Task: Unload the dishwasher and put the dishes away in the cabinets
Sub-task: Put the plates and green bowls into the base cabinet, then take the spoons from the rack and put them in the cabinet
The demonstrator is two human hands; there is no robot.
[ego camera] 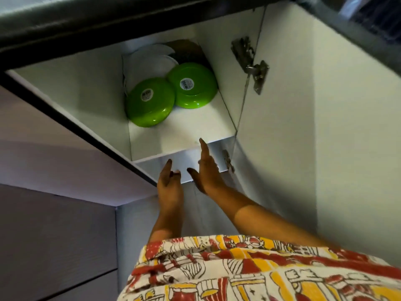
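Note:
I look up into an open white upper cabinet (180, 131). On its shelf two green bowls lie upside down, one on the left (149, 103) and one on the right (192, 85), each with a sticker on its base. White plates (152, 59) lean behind them, with a dark dish (187, 51) at the back. My left hand (169, 181) is raised below the shelf's front edge, fingers relaxed, holding nothing. My right hand (206, 168) reaches up beside it, fingers straight, fingertips at the shelf edge, also empty.
The cabinet door (336, 127) stands open to the right, its hinges (251, 64) showing on the inner side. A closed cabinet front (54, 148) lies to the left. A dark ceiling edge (86, 22) runs across the top. A patterned garment (238, 268) fills the bottom.

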